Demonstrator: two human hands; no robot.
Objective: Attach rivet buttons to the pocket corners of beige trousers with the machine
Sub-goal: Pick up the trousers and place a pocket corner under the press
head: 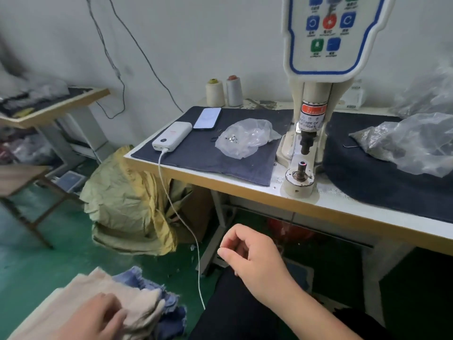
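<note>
The rivet machine [308, 133] stands on the white table [245, 192], its lower die post [302, 168] bare under the punch. A clear bag of small metal rivets [245, 137] lies on a dark cloth left of the machine. A stack of beige trousers [103, 290] lies at the lower left over blue denim pieces [147, 280]. My left hand [98, 315] rests on the beige stack, fingers spread on the cloth. My right hand [247, 253] hovers below the table edge with loosely curled fingers; nothing shows in it.
A white power bank [171, 139] and a phone [207, 118] lie on the dark cloth, with a cable [181, 217] hanging off the table. Two thread cones [224, 92] stand at the back. Plastic bags [411, 143] fill the right side. An olive fabric heap [127, 202] sits on the green floor.
</note>
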